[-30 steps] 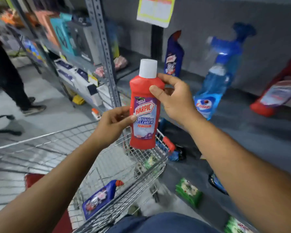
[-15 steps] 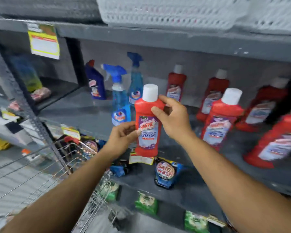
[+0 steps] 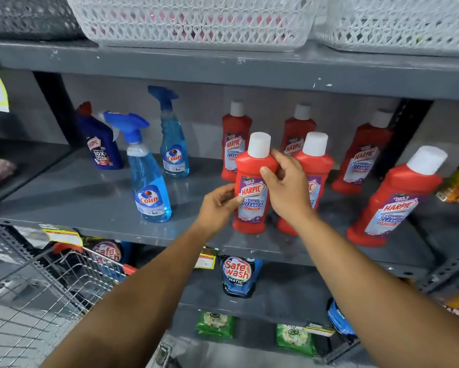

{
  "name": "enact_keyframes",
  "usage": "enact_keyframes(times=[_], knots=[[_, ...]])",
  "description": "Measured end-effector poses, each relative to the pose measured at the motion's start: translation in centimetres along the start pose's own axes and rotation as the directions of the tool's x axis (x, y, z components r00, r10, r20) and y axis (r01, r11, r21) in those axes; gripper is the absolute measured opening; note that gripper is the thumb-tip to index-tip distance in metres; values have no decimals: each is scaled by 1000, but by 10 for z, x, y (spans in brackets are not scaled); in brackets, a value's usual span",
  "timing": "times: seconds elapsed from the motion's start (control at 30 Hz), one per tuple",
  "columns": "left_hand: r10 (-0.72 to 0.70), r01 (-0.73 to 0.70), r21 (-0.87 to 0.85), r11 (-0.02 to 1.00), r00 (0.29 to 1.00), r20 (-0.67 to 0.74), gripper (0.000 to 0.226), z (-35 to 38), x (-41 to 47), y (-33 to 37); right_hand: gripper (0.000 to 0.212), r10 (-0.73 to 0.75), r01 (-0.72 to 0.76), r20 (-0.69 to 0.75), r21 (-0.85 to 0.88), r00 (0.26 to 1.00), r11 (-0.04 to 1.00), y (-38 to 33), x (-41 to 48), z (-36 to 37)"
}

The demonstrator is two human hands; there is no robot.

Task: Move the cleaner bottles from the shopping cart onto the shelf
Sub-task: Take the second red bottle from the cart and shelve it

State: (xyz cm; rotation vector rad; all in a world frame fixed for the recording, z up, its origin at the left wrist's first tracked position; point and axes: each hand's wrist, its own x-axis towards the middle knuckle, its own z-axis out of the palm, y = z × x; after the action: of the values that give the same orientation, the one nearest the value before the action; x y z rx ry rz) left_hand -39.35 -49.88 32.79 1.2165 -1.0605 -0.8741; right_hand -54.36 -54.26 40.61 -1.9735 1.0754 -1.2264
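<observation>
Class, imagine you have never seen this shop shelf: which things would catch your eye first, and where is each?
First, the red Harpic bottle at the centre, held by the left hand and right hand near the front edge of the grey shelf. Next, the other red Harpic bottles to its right and behind. Then the blue Colin spray bottles on the left, and the white lattice baskets above.

six red bottles (image 3: 252,187) with white caps are on or at the grey shelf (image 3: 90,192), along with two blue spray bottles (image 3: 148,176) and one dark blue bottle (image 3: 101,144). above sit two white baskets (image 3: 193,19). two hands (image 3: 286,181) show.
</observation>
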Motion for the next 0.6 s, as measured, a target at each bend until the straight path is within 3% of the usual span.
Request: enact_keyframes(times=[0.37,0.47,0.6], knots=[[-22,19,31,999,996,92,31,-6,1,6,47,-91,78,-152,-86,984,993,8,-22,15],[-26,21,74,997,998,55,44,-12,-3,9,42,-228,205,-222,-119,948,971,7,-35,22],[-19,44,186,982,990,-138,41,-52,-16,9,28,-529,491,-229,-206,817,847,3,-51,40]])
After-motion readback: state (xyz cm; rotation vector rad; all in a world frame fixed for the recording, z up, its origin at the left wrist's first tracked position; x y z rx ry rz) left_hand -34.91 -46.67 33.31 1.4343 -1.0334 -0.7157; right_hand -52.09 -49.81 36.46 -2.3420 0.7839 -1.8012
